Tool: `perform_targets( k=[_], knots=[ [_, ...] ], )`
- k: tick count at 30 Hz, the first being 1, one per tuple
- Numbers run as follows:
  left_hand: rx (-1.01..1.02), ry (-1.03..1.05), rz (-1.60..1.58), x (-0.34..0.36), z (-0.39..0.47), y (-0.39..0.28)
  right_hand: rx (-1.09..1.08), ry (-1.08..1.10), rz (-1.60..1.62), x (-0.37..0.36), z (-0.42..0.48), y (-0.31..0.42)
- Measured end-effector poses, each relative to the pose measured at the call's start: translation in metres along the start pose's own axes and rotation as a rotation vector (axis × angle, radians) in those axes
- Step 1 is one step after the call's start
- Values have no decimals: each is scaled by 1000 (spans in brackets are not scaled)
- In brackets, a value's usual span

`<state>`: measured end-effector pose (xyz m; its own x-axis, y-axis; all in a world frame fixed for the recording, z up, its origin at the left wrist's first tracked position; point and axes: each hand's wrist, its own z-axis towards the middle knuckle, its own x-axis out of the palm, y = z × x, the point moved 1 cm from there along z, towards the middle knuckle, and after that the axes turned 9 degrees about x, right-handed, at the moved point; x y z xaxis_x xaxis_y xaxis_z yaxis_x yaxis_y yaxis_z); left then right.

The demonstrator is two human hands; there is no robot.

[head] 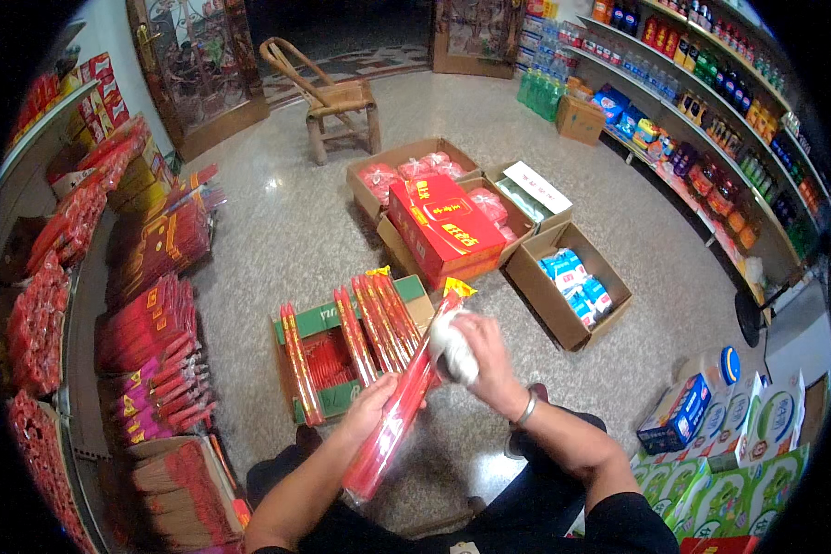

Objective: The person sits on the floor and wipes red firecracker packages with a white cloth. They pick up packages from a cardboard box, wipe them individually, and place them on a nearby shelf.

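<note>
My left hand [374,405] grips a long red packet [395,429] in clear plastic; I cannot tell whether candles or incense sticks are inside. The packet slants up and away from me, with a yellow tip at its far end. A bunched white cloth [457,353] is in my right hand [488,360] and lies against the packet's upper part. Beyond my hands, an open green and brown cardboard box [356,392] stands on the floor. Several similar slim red packets [350,325] lie across its top, and more red items [322,360] show inside.
A red carton [447,225] rests on open boxes of pink-red bags [377,180]. Right of it, a cardboard box [599,253] holds blue and white packs [575,284]. A bamboo chair [339,100] stands near the door. Goods-filled shelves [692,104] line the right; red packaged goods [152,318] crowd the left.
</note>
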<state>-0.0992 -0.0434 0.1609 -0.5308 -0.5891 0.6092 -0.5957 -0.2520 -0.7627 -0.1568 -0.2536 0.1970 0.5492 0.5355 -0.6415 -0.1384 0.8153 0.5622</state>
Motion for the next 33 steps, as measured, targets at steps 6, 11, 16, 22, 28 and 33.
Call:
perform_targets(
  k=[6,11,16,22,28,33],
  knots=[
    [43,-57,5,0,2,-6,-519,366,222,11,-54,73],
    [25,-43,42,-6,3,5,-156,57,73,13,-11,11],
    [41,-64,8,-10,0,4,-142,101,124,3,-13,32],
    [112,-166,164,-1,2,-1,-511,290,132,12,-45,63],
    [-13,-28,2,-4,-1,0,-3,13,44,-1,6,6],
    [125,-219,89,-14,11,13,-436,276,215,19,-55,53]
  ],
)
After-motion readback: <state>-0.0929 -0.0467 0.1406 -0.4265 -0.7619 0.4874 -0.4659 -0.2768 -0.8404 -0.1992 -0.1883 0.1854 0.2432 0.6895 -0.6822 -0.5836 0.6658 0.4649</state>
